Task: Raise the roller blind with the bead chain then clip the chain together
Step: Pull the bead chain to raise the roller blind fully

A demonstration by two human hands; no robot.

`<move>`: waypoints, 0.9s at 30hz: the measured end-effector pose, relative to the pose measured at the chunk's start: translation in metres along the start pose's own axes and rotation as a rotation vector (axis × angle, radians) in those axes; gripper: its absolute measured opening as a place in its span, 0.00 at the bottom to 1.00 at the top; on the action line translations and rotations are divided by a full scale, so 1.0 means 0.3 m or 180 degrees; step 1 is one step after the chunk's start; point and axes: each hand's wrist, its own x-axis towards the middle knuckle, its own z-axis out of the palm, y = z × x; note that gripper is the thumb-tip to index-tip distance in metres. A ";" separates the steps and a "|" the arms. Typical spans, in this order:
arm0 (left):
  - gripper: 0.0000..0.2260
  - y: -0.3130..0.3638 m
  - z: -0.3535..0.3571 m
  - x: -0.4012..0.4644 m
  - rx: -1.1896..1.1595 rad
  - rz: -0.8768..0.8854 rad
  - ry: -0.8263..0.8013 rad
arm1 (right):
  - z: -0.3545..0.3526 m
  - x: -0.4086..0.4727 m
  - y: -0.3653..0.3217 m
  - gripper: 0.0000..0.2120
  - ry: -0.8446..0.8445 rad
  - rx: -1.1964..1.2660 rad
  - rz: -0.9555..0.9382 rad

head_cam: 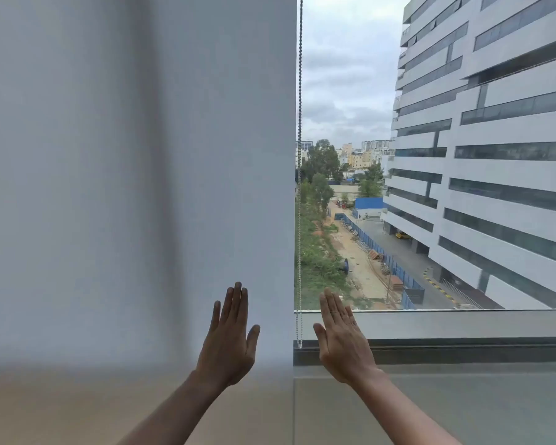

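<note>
Head view, facing a window with the roller blind (135, 175) lowered over its left part.

Left hand (230, 342): raised flat, palm forward, fingers straight and close together, thumb spread out to the side. It holds nothing. It sits left of the bead chain (299, 175), in front of the blind's lower right area; whether the palm touches the fabric cannot be told.

Right hand (342, 342): also raised flat and spread, fingers together and pointing up, thumb toward the chain. It holds nothing. It sits just right of the chain, near it but apart from it. Thin rings show on two of its fingers.

Bead chain: hangs straight down along the blind's right edge, from the top of the frame to a loop end between the two hands, low against the window frame (463, 348). Neither hand grips it. The two strands run close together; no clip can be made out on them.

Blind: white, plain, its fabric reaching below both hands.

Right of the chain, bare glass shows a large white office building (488, 139), trees and a fenced road below, grey cloudy sky above.

Writing: none readable on blind, chain or frame.
</note>
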 end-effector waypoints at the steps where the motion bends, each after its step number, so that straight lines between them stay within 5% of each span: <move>1: 0.36 0.002 0.005 -0.006 -0.0005 0.0012 0.0012 | 0.005 -0.003 -0.004 0.33 -0.0010 0.0017 0.0022; 4: 0.36 0.000 0.012 -0.011 -0.0054 0.0011 -0.0026 | -0.017 0.018 -0.038 0.32 0.0017 0.0402 0.0197; 8: 0.33 0.020 -0.009 0.008 -0.0213 -0.0022 0.0012 | -0.096 0.117 -0.139 0.27 0.0359 0.1892 0.0992; 13: 0.20 0.075 -0.046 0.019 -0.0477 -0.0685 0.0100 | -0.208 0.278 -0.245 0.17 0.0089 0.3525 0.1596; 20: 0.11 0.090 -0.078 0.028 -0.0697 -0.1140 0.0069 | -0.337 0.458 -0.336 0.23 0.0170 0.4573 0.1524; 27: 0.14 0.086 -0.130 0.067 -0.1181 -0.1492 0.0177 | -0.467 0.495 -0.368 0.26 0.0361 0.5529 0.1401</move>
